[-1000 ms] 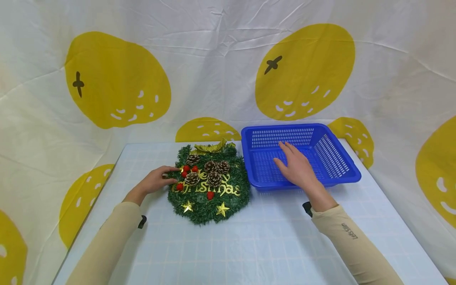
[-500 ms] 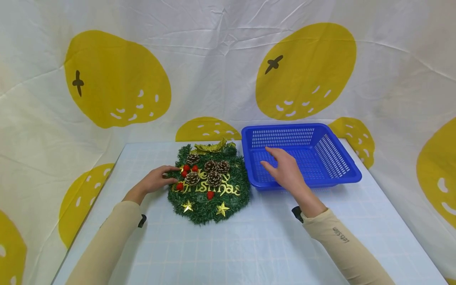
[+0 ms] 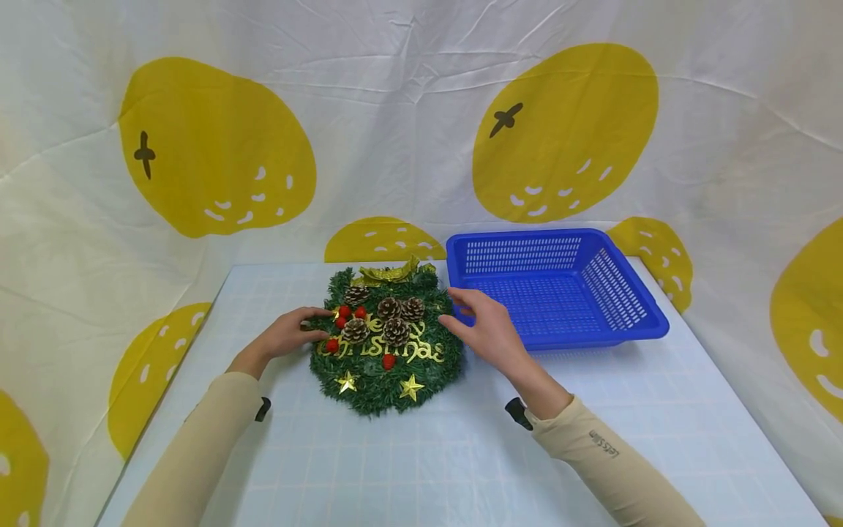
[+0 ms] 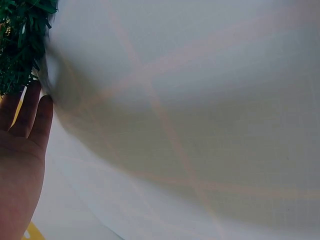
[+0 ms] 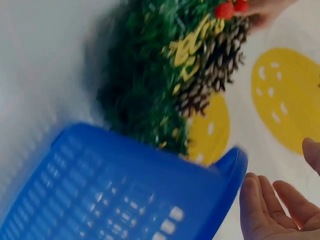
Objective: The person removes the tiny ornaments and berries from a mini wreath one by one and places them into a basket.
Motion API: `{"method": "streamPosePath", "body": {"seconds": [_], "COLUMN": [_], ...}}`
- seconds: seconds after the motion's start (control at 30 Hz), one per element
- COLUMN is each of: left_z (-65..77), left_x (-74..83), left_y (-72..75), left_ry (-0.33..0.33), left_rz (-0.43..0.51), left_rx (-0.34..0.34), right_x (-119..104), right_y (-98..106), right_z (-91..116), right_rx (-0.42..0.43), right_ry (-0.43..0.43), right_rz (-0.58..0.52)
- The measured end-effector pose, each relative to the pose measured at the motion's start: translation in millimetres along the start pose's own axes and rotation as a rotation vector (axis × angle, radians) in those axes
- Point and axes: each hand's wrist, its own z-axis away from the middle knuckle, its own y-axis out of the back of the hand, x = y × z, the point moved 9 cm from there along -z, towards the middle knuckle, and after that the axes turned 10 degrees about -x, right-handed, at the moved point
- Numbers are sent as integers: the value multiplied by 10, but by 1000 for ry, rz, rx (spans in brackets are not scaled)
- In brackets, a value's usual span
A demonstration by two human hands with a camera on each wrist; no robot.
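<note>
A round green Christmas wreath (image 3: 375, 388) lies on the table in the head view, with pine cones (image 3: 397, 331), red berries (image 3: 389, 361), gold lettering and stars. At its left edge, my left hand (image 3: 283, 335) touches the greenery with fingertips and thumb apart. The left wrist view shows these fingers (image 4: 31, 112) nearly straight against the wreath's border. My right hand (image 3: 486, 329) hovers between the wreath and the blue basket (image 3: 560, 340), holding nothing. Its thumb and fingers are spread toward the wreath's right edge, and it overlaps the basket's near left corner in the head view.
The blue plastic basket with slotted walls stands right beside the wreath. A gold ribbon bow (image 3: 388, 274) tops the wreath. Behind the pale checked table (image 3: 369, 468) hangs a white curtain (image 3: 395, 146) printed with yellow fruit shapes.
My right hand has moved left and slightly toward me, from over the basket to the wreath's right side. The left hand and the wreath have stayed where they were.
</note>
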Motion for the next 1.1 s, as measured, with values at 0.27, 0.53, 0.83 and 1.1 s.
{"method": "streamPosePath", "body": {"seconds": [0.27, 0.53, 0.83, 1.1], "left_z": [-9, -2, -3, -9], "left_x": [-22, -21, -37, -39], "left_y": [-3, -5, 15, 1], "left_ry": [-1, -9, -11, -14], "left_rz": [6, -9, -2, 1], "left_rx": [2, 0, 8, 0], "right_x": [-69, -81, -22, 125], "right_y": [-272, -518, -742, -892], "right_z": [-15, -40, -68, -152], "right_rx": [-35, -103, -156, -154], "right_ry": [-6, -19, -57, -108], "right_rz": [-58, -70, -68, -89]}}
